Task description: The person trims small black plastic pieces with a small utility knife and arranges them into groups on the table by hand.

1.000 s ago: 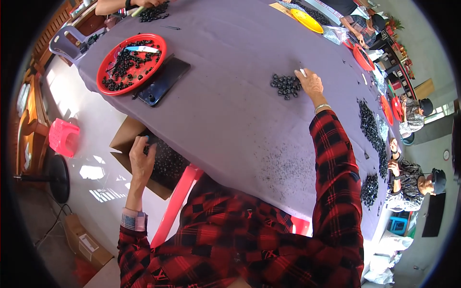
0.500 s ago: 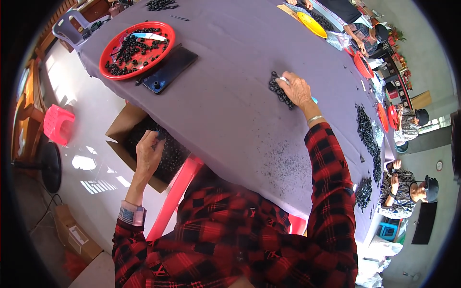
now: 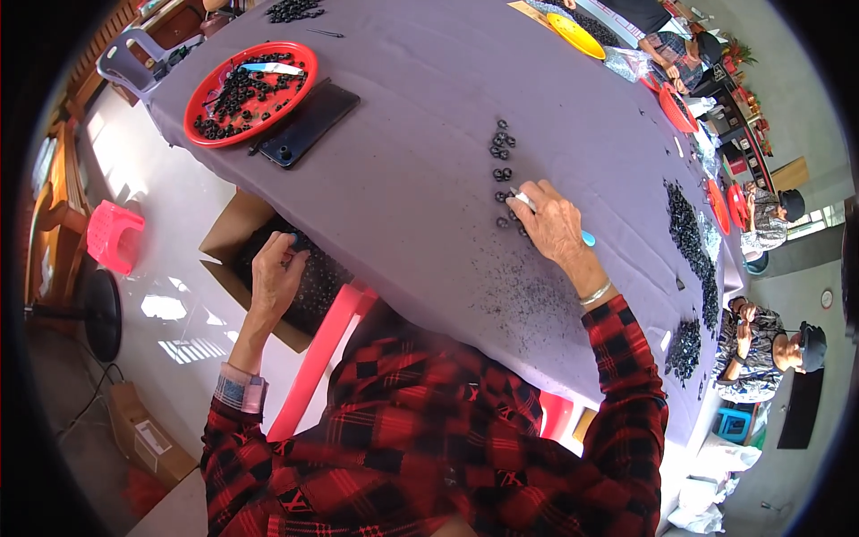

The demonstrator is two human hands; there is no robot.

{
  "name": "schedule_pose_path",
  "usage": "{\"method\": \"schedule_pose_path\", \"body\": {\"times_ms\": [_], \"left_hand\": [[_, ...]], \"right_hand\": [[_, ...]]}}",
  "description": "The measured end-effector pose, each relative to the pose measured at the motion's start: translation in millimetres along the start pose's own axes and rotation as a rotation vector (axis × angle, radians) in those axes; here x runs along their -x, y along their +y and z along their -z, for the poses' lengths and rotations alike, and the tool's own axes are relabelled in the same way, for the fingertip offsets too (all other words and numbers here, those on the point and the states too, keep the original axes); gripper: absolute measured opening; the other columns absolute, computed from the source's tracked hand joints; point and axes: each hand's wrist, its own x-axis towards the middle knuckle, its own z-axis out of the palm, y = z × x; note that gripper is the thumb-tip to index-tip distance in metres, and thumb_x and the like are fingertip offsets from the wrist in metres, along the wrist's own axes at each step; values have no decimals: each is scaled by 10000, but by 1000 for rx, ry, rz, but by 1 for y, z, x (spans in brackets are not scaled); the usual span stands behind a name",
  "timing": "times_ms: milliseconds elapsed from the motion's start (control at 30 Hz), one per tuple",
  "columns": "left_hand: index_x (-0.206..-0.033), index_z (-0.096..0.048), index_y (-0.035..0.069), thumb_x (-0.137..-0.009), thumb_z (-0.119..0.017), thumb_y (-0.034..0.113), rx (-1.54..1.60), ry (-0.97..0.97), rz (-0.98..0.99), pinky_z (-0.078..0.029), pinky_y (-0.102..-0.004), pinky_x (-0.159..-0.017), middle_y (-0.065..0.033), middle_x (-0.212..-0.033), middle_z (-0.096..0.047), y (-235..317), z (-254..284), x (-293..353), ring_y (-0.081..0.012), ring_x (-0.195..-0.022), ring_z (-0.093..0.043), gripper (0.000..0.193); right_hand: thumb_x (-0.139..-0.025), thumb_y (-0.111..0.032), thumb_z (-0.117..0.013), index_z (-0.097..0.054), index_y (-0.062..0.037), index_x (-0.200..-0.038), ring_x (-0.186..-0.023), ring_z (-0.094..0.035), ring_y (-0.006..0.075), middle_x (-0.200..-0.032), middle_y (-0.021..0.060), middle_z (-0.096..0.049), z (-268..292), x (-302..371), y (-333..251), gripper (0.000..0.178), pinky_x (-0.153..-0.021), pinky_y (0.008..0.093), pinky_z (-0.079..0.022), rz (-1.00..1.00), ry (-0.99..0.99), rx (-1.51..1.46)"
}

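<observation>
My right hand (image 3: 550, 224) is closed around a slim tool with a light blue end (image 3: 588, 239); something white shows at its fingertips. It rests on the tablecloth beside small round black parts (image 3: 503, 140), strung out in a loose line. Fingers curled in, my left hand (image 3: 276, 273) hovers over an open cardboard box (image 3: 224, 234) filled with small black parts. A bit of blue shows at its fingertips; what it holds is hidden. A red round tray (image 3: 309, 63) with more black parts and a blue-and-white tool (image 3: 271, 68) lies at the far left.
A dark phone (image 3: 313, 125) lies beside the tray. Black crumbs (image 3: 528, 291) dot the cloth before me. Heaps of black pieces (image 3: 687, 233) lie along the right side, where several people sit. A pink stool (image 3: 114, 237) stands on the floor at left.
My right hand has come nearer to me along the table. The black parts that were clustered at it are now spread in a line. My left hand has barely moved.
</observation>
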Motion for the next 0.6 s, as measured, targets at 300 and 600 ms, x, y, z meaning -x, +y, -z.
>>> {"method": "schedule_pose_path", "body": {"times_ms": [300, 600], "left_hand": [[-876, -519, -39, -769, -668, -36, 20, 21, -44, -434, -267, -582, -75, -744, -469, 9, -4, -1, -140, -625, -528, 184], [-875, -509, -34, -796, -659, -34, 59, 79, -40, -423, -240, -588, -45, -769, -477, 12, -7, 5, -107, -648, -513, 170]], "right_hand": [[-825, -398, -671, -631, -60, -1029, -904, -605, 401, -993, 175, -626, -11, -117, 25, 398, -781, 466, -481, -17, 180, -56], [-876, -324, -602, -565, -70, -991, -983, -577, 409, -1041, 177, -617, -38, -120, 13, 281, -813, 478, -474, -101, -84, -48]]}}
